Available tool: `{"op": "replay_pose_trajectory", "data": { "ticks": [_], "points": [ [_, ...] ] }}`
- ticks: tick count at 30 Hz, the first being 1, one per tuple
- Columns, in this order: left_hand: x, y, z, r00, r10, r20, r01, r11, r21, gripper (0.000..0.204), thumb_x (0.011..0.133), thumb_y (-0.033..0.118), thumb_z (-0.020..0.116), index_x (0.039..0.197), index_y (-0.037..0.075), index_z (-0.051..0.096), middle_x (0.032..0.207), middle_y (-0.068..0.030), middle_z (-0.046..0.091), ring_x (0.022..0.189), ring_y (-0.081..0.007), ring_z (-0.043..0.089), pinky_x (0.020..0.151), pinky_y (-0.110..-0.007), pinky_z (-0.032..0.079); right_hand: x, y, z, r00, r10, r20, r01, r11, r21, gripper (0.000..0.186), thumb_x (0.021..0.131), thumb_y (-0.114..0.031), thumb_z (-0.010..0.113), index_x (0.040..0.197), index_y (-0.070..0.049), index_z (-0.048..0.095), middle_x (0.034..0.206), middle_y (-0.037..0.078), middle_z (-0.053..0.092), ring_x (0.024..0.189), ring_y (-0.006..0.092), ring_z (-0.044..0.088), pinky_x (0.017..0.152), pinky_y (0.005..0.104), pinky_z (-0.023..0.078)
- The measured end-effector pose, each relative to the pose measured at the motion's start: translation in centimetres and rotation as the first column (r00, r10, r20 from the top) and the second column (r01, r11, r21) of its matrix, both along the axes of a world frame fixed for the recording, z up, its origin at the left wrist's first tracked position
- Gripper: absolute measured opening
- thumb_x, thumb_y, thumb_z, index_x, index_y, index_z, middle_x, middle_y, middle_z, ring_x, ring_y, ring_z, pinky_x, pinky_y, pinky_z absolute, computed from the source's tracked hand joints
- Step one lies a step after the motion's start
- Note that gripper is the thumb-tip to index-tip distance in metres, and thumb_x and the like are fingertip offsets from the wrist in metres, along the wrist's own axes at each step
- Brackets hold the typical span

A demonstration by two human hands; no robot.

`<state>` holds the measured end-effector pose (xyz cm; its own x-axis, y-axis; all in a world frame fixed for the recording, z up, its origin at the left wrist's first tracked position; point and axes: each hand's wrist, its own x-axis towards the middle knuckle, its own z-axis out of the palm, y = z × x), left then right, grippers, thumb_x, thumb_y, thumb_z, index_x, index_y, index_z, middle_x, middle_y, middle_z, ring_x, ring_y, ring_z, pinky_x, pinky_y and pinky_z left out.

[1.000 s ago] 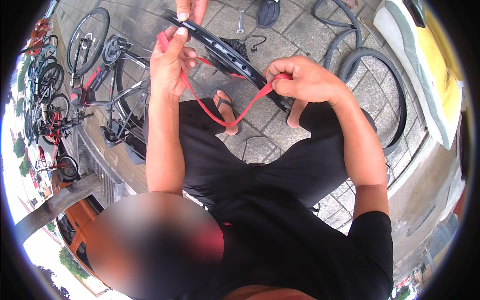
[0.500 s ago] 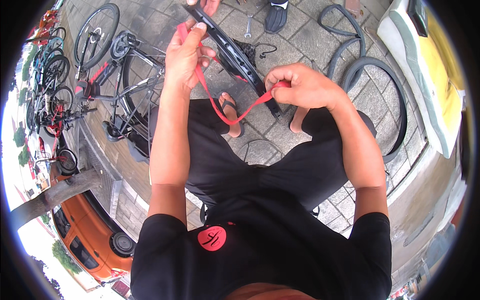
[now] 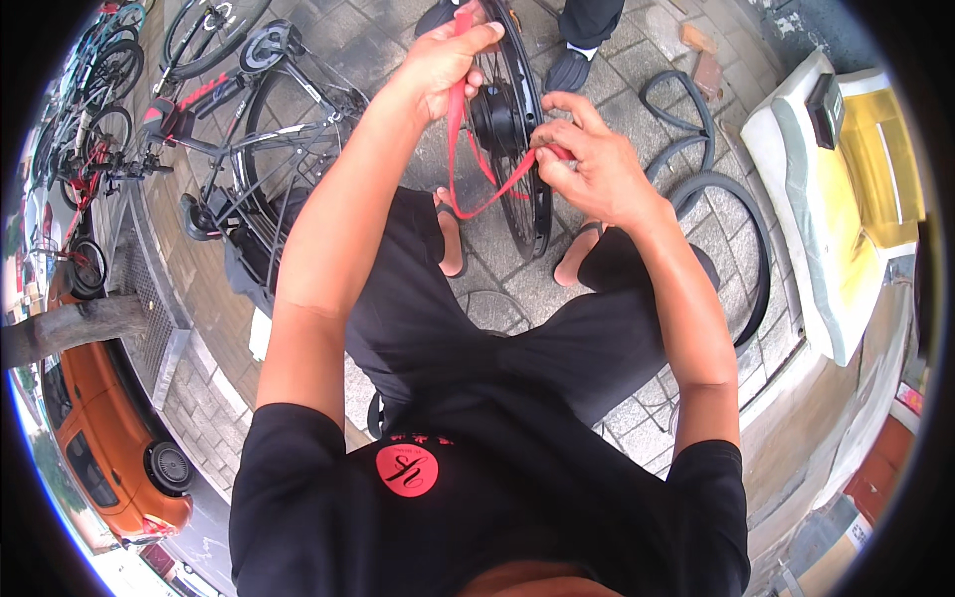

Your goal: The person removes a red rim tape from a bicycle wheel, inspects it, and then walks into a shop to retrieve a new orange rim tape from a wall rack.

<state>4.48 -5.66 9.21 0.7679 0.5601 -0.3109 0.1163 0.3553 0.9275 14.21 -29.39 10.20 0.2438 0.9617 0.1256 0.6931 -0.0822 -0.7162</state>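
A black bicycle wheel without a tyre stands upright between my feet, its rim (image 3: 538,194) seen nearly edge-on and its dark hub (image 3: 494,117) facing left. A loop of red rim tape (image 3: 476,210) hangs slack beside the spokes. Near the wheel's upper part, my left hand (image 3: 441,72) is closed, with the tape between thumb and fingers. My right hand (image 3: 600,164) pinches another stretch of the tape against the right side of the rim, its index finger raised. Whether the tape lies on the rim's far part is hidden.
An upturned bicycle (image 3: 261,149) lies close on the left. To the right are a dark inner tube (image 3: 686,124), a loose tyre (image 3: 758,259) and a white-and-yellow padded seat (image 3: 821,199). Another person's shoe (image 3: 569,70) is beyond the wheel. An orange car (image 3: 109,438) is parked at lower left.
The wheel has turned from slanting to nearly upright, so its hub and spokes now show. My left hand has moved right, and my right hand slightly up the rim. The spanner is out of sight.
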Motion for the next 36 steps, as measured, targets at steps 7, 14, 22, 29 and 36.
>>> {"op": "replay_pose_trajectory", "data": {
  "ticks": [7,14,22,29,36],
  "points": [
    [-1.1,0.4,0.0,0.996,0.084,-0.041,-0.081,0.995,0.063,0.041,0.099,0.037,0.071,0.125,0.006,0.061,0.111,-0.0047,0.067,0.056,-0.0061,0.047,0.045,-0.023,0.041,-0.6,3.3,-1.6,0.915,0.017,-0.403,-0.069,0.991,-0.113,0.021,0.095,-0.019,0.063,0.107,-0.003,0.068,0.097,0.008,0.068,0.085,0.0160,0.064,0.078,0.0318,0.053],
    [-9.4,1.4,-6.3,0.865,0.486,-0.123,-0.501,0.827,-0.256,0.033,0.112,0.028,0.040,0.123,0.003,0.059,0.105,-0.0057,0.075,0.062,-0.0093,0.055,0.054,-0.026,0.052,-1.4,5.7,-3.2,0.926,-0.071,-0.370,0.087,0.996,0.026,0.024,0.095,-0.021,0.062,0.109,-0.002,0.069,0.097,0.004,0.069,0.089,0.0120,0.065,0.083,0.0286,0.052],
    [-22.6,-16.2,-8.1,0.945,-0.035,-0.326,-0.221,0.667,-0.712,0.041,0.109,0.023,0.036,0.134,-0.007,0.048,0.121,-0.0257,0.069,0.110,-0.0396,0.070,0.092,-0.050,0.059,0.3,6.7,-3.9,0.926,-0.203,-0.317,0.234,0.970,0.062,0.028,0.094,-0.025,0.064,0.110,-0.004,0.072,0.094,0.005,0.072,0.087,0.0115,0.067,0.083,0.0274,0.053],
    [-20.9,-13.8,-1.7,0.808,-0.052,-0.587,0.528,0.504,0.683,0.042,0.095,0.034,0.066,0.081,-0.005,0.069,0.075,-0.0274,0.067,0.072,-0.0415,0.070,0.072,-0.048,0.057,1.7,8.5,-3.2,0.906,-0.213,-0.365,0.246,0.968,0.047,0.021,0.101,-0.021,0.062,0.114,-0.005,0.067,0.077,-0.002,0.065,0.056,0.0044,0.055,0.047,0.0237,0.046],
    [-10.0,-6.9,-2.9,0.997,-0.058,0.042,0.047,0.973,0.225,0.054,0.101,0.020,0.066,0.146,-0.001,0.046,0.130,-0.0126,0.066,0.111,-0.0177,0.066,0.091,-0.030,0.054,0.6,8.7,-3.2,0.896,-0.253,-0.365,0.284,0.958,0.033,0.025,0.093,-0.022,0.065,0.108,-0.004,0.072,0.092,0.005,0.073,0.085,0.0111,0.067,0.080,0.0283,0.054]
  ]
}}
